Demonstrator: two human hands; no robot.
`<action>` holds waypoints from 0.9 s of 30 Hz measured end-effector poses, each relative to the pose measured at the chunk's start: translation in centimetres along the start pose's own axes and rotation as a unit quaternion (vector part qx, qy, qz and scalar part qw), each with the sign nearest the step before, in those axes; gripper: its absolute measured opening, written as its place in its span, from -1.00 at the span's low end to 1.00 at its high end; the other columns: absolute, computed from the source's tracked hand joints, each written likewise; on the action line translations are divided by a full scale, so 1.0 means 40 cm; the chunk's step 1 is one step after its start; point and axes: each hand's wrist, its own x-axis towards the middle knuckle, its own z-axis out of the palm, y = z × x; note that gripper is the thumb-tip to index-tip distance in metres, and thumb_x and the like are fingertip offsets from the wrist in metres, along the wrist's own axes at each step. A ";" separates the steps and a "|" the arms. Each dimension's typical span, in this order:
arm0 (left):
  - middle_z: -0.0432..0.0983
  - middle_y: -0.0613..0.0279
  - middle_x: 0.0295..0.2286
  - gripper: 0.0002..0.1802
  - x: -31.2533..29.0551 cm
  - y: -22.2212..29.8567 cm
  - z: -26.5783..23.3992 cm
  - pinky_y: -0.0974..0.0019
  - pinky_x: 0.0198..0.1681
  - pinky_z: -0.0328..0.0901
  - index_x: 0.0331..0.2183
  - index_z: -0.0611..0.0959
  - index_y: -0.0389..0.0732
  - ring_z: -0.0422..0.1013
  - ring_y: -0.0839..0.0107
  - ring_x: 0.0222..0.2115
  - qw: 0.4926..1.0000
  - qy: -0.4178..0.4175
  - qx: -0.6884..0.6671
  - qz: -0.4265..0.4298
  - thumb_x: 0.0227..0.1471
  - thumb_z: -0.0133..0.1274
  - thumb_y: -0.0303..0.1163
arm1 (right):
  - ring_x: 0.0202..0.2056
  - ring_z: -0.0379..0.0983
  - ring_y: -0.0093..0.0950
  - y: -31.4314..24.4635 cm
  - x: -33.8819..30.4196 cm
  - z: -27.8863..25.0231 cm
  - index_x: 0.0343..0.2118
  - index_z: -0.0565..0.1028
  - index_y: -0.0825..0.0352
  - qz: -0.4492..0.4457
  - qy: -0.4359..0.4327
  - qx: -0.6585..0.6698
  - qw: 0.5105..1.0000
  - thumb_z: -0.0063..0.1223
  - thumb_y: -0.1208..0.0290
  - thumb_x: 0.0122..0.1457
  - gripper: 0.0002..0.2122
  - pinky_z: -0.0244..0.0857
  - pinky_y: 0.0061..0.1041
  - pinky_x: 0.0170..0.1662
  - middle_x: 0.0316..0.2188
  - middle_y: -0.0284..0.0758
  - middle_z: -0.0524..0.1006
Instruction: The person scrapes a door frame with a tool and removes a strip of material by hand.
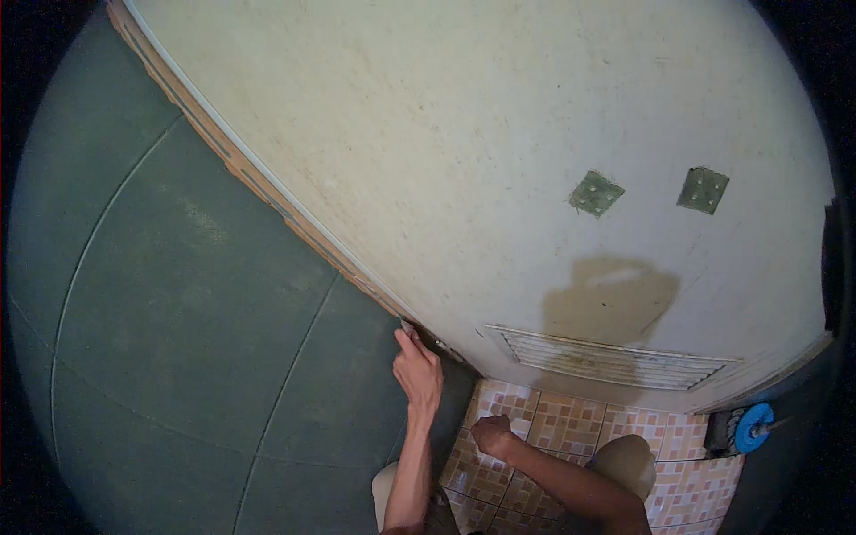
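Pinching what seems a thin tool [404,323], your left hand [417,367] is at the brown strip [248,176] running upper left to centre; keep pressure light, even. Your right hand [493,435], lower centre, is fisted, contents hidden.

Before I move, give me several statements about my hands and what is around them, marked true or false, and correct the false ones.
1. The left hand is at the edge where the green surface meets the pale panel. True.
2. The right hand grips the slatted vent. False: it is apart from the vent, in front of the patterned tiles.
3. Two green patches show on the pale panel. True.
4. The round thing at the far right of the view is red. False: it is blue.
5. A shadow falls on the pale panel above the vent. True.
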 end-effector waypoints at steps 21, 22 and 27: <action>0.51 -0.21 -0.56 -0.84 0.026 0.015 -0.036 0.03 -0.54 0.32 -0.32 0.50 -0.35 0.46 -0.11 -0.53 0.998 0.069 -0.007 0.002 0.11 -0.06 -0.44 | -0.24 0.53 -0.23 -0.010 0.014 0.023 -0.34 0.58 0.27 0.028 -0.029 -0.038 0.998 0.04 0.48 -0.03 -0.83 0.31 -0.14 -0.28 -0.30 -0.22 0.57; 0.51 -0.21 -0.56 -0.84 0.024 0.002 -0.030 0.03 -0.54 0.32 -0.31 0.51 -0.35 0.46 -0.10 -0.53 0.998 0.064 0.010 0.003 0.11 -0.06 -0.44 | -0.25 0.53 -0.23 -0.015 0.011 0.010 -0.34 0.58 0.26 0.025 -0.025 -0.036 0.999 0.05 0.48 -0.04 -0.83 0.31 -0.15 -0.30 -0.31 -0.23 0.57; 0.50 -0.22 -0.57 -0.80 0.006 -0.030 0.014 -0.01 -0.52 0.32 -0.30 0.54 -0.36 0.47 -0.09 -0.53 0.997 0.071 0.008 0.030 0.12 -0.08 -0.41 | -0.27 0.54 -0.26 -0.034 -0.017 -0.031 -0.36 0.59 0.24 0.014 -0.011 -0.025 1.000 0.07 0.47 -0.06 -0.83 0.31 -0.16 -0.34 -0.35 -0.26 0.59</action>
